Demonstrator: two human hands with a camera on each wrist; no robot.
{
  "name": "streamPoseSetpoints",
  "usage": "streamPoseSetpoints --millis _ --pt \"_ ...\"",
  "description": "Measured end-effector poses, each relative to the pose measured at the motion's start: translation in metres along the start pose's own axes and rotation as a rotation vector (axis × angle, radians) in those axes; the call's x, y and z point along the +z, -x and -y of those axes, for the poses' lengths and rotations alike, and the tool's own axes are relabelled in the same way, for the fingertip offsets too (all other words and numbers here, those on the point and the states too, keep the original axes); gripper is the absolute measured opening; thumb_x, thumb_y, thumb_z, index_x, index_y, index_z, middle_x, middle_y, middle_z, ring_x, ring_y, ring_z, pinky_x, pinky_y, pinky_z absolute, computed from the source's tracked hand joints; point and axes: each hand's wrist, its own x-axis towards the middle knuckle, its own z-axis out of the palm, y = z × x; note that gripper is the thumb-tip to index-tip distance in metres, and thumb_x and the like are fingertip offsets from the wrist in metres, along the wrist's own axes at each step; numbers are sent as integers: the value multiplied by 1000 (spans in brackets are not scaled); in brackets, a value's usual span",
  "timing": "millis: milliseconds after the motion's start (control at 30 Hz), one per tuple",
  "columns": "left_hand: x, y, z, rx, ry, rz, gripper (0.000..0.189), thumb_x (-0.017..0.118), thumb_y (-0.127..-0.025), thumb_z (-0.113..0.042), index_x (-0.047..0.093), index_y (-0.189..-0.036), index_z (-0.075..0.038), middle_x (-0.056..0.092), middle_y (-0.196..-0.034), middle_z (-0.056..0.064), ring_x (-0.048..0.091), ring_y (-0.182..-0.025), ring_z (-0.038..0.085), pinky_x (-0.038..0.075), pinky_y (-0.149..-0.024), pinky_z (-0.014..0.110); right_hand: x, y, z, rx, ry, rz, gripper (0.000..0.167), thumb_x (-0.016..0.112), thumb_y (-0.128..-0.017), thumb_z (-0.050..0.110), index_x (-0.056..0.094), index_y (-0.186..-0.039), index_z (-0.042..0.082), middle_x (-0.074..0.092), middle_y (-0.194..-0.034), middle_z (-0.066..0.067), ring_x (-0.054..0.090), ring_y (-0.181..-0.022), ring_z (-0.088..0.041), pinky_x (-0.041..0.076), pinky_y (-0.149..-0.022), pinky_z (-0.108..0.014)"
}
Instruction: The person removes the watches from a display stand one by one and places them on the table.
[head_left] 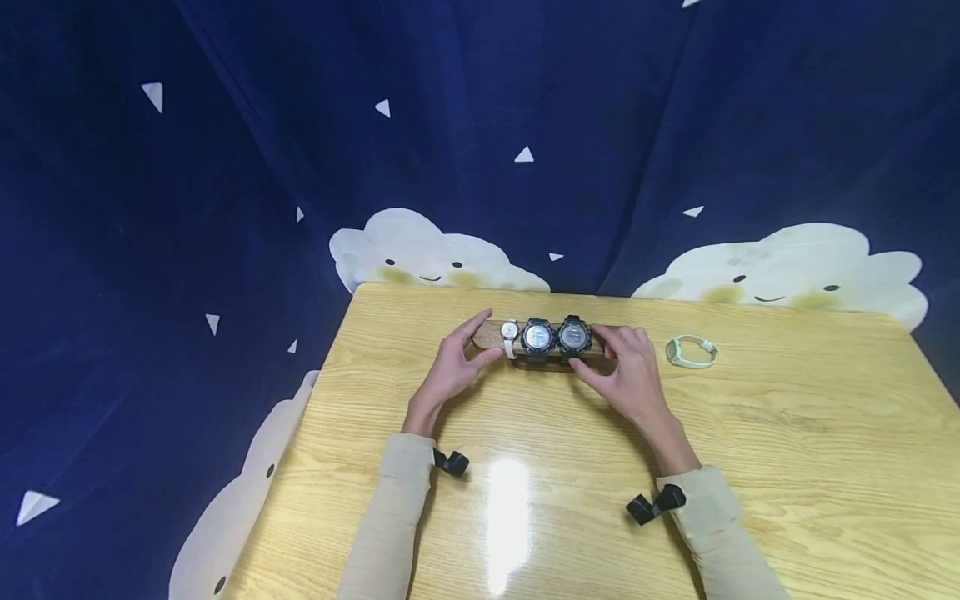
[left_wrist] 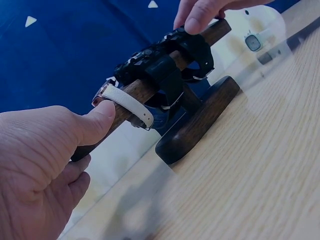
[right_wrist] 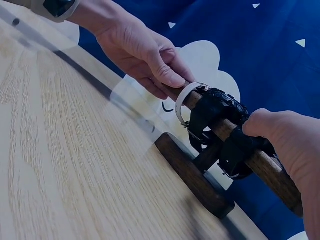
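A dark wooden watch stand (head_left: 490, 337) stands on the table, its crossbar above an oval base (right_wrist: 187, 172). My left hand (head_left: 452, 367) grips the crossbar's left end, thumb beside the white strap (left_wrist: 127, 104) of a small watch (head_left: 510, 331). Right of that, two black digital watches (head_left: 537, 336) are fastened round the bar side by side. My right hand (head_left: 630, 375) pinches the rightmost black watch (head_left: 574, 335), its thumb on the near side of the watch. The right fingers behind the bar are partly hidden in the right wrist view.
A pale green watch (head_left: 692, 352) lies on its side on the wooden table (head_left: 810, 467), right of the stand. Behind the table hangs a dark blue curtain (head_left: 465, 167) with white clouds and triangles. Black wrist cameras (head_left: 452, 463) sit at both sleeves.
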Motion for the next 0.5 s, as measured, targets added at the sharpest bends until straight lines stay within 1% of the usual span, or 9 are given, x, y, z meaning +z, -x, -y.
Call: streamPoseSetpoints --millis 167,500 --pt "0 0 0 -1 3 -3 73 77 -95 -14 42 -159 -10 44 -163 10 40 -151 27 29 -128 39 2 0 2 16 5 -1 68 95 -72 33 71 -121 -7 55 -78 -12 40 -81 -28 31 -74 -37" --pt "0 0 1 9 0 -2 72 77 -95 -12 44 -158 -9 45 -162 11 41 -150 26 30 -127 37 5 0 5 46 21 -7 70 96 -72 35 71 -123 -6 55 -79 -11 42 -82 -28 31 -74 -37"
